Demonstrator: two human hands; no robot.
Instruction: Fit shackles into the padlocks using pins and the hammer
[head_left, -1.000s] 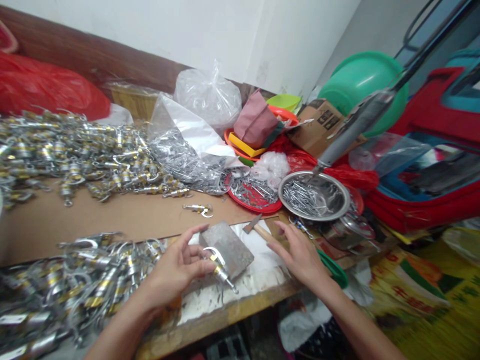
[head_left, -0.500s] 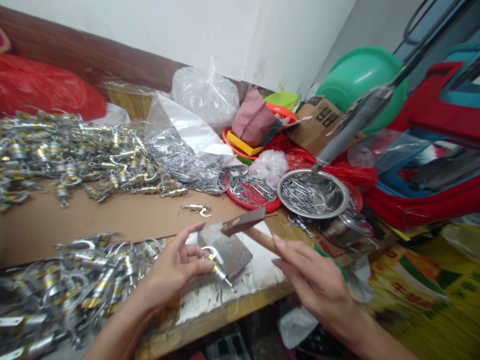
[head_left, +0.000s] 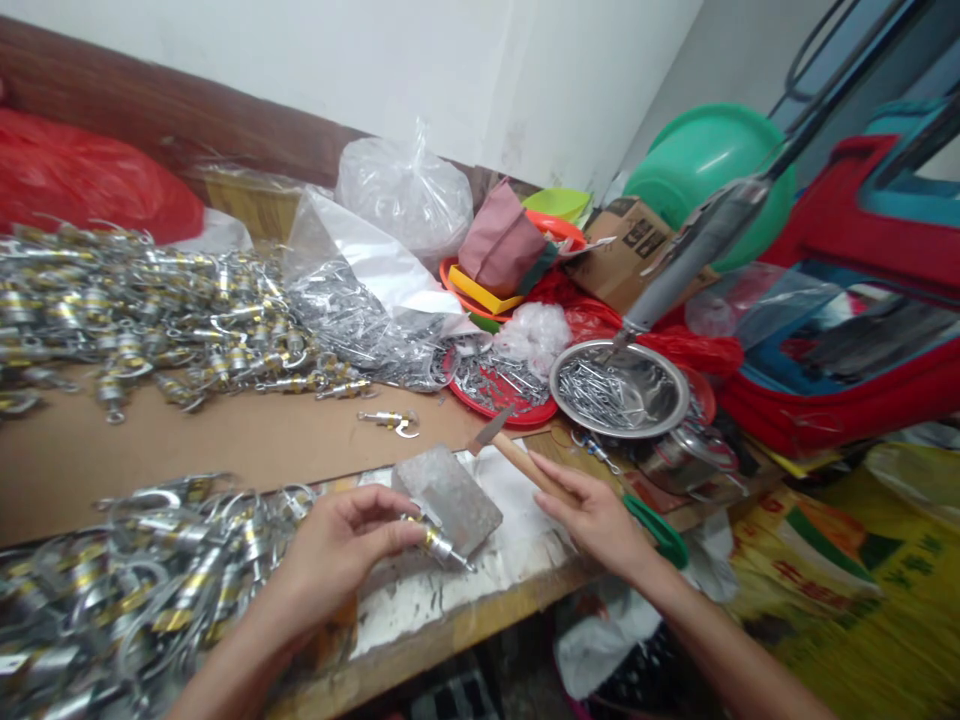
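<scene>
My left hand (head_left: 367,535) pinches a small silver and gold metal hook fitting (head_left: 439,545), whose thin rod end points to the lower right. That fitting is at the near edge of a grey metal block (head_left: 454,495), which lies on white paper (head_left: 517,500). Fingers of my right hand (head_left: 592,510) are wrapped round the wooden handle of a hammer (head_left: 517,458). The hammer's head is up beyond the block's far right corner, apart from the fitting. A single loose hook fitting (head_left: 388,420) rests on the cardboard behind the block.
Piles of similar fittings lie at the back left (head_left: 135,310) and front left (head_left: 172,570). A steel bowl (head_left: 679,410) of pins and a red tray (head_left: 487,405) sit behind my right hand. Green-handled scissors (head_left: 667,535) lie near the table's edge. A grey tool (head_left: 675,270) slants over the bowl.
The hammer and my right hand have moved down and to the right, and the hammer head has turned. The fitting in my left hand has rolled, so its hook shows less.
</scene>
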